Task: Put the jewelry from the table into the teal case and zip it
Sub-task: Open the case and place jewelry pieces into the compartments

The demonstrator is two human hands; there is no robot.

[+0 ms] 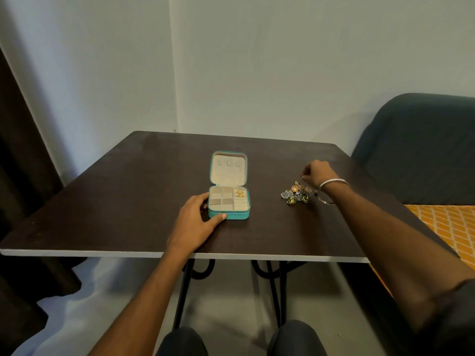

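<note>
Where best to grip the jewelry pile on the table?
From above, pinching one raised piece at the top of the jewelry pile. It is a tangled low heap lying flat on the table, so its sides give little purchase.

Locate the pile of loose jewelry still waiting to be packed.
In the head view the jewelry pile lies on the dark table, to the right of the open teal case, directly beside the right hand and wrist.

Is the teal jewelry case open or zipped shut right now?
Open. The teal case has its lid swung back, showing the compartments, with gold pieces in one. The left hand steadies its corner.
</note>
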